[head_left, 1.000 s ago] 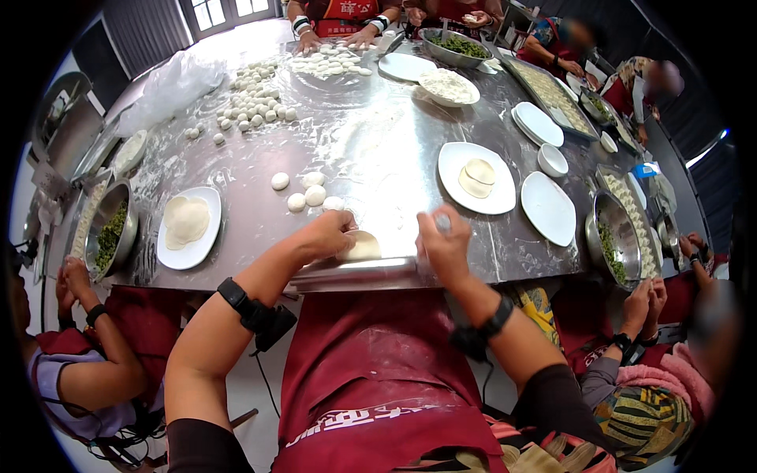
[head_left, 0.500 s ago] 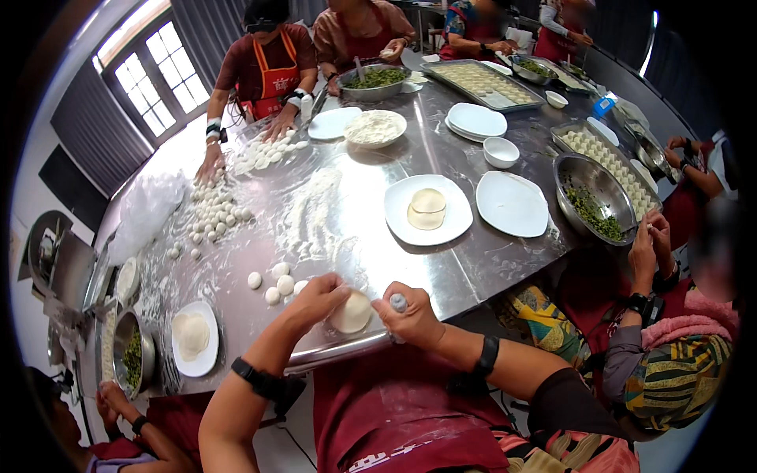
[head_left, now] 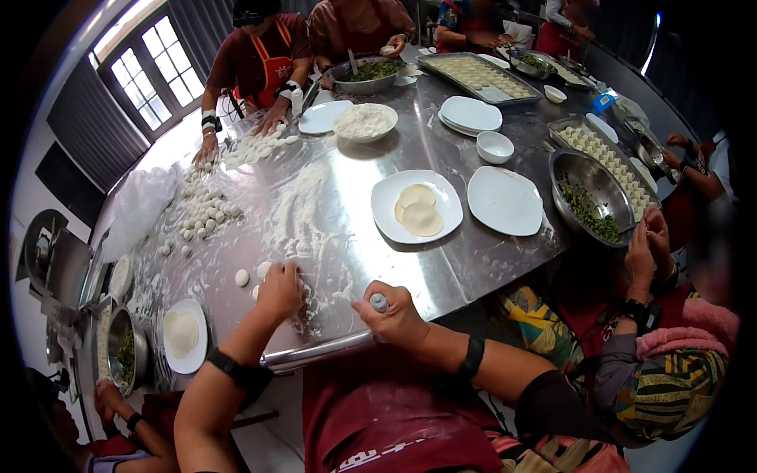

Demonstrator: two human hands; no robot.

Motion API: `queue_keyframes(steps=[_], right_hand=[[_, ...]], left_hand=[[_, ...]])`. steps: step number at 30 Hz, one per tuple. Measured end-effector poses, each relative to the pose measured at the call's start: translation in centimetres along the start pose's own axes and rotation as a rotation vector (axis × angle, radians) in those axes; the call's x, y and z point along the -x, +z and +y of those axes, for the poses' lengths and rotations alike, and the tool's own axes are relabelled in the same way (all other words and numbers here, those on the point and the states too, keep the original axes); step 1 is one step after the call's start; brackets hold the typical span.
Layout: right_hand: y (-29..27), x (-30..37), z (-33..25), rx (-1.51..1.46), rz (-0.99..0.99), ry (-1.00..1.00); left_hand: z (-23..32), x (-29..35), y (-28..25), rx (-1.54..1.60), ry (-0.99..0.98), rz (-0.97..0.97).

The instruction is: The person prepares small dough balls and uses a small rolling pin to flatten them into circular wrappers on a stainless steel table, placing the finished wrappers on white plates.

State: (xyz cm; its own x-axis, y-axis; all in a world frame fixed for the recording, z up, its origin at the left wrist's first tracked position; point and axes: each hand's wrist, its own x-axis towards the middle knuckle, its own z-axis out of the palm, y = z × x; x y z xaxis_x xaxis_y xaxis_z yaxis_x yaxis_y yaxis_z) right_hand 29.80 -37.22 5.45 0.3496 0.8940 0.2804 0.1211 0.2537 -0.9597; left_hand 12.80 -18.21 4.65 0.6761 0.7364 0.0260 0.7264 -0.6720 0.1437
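My right hand (head_left: pixel 397 314) is closed round a rolling pin, whose rounded grey end (head_left: pixel 379 302) sticks up from the fist at the table's near edge. To its left, my left hand (head_left: pixel 281 292) reaches down over small dough balls, its fingers bent and mostly hidden. Beside that hand lies a pale dough ball (head_left: pixel 242 277); others are partly covered by it. Ahead of my hands, a white square plate (head_left: pixel 443 225) carries thin, overlapping dough wrappers (head_left: pixel 423 220). Loose flour (head_left: pixel 303 209) is smeared across the steel table.
A bare white plate (head_left: pixel 505 201) and a steel bowl of chopped green filling (head_left: pixel 587 209) stand to the right. At left are a plate with a dough sheet (head_left: pixel 182 334) and a plastic bag (head_left: pixel 142 209). Across the table, a co-worker's hand (head_left: pixel 206 150) touches many dough balls. Co-workers sit on both sides.
The dough wrapper between my hands has gone from there, and one more wrapper shows on the square plate. My left hand has moved left onto the dough balls; the right keeps the rolling pin.
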Motion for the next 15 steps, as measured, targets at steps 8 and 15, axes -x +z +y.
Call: queue_keyframes(steps=[8,15], right_hand=[[0.6,-1.0,0.8,-0.079,0.065,0.074],[0.6,-0.4,0.6,-0.048,0.077,0.052]], left_hand=[[-0.1,4.2,-0.5,0.038,0.302,0.124],[1.5,3.5,-1.9,0.413,0.06,-0.158]])
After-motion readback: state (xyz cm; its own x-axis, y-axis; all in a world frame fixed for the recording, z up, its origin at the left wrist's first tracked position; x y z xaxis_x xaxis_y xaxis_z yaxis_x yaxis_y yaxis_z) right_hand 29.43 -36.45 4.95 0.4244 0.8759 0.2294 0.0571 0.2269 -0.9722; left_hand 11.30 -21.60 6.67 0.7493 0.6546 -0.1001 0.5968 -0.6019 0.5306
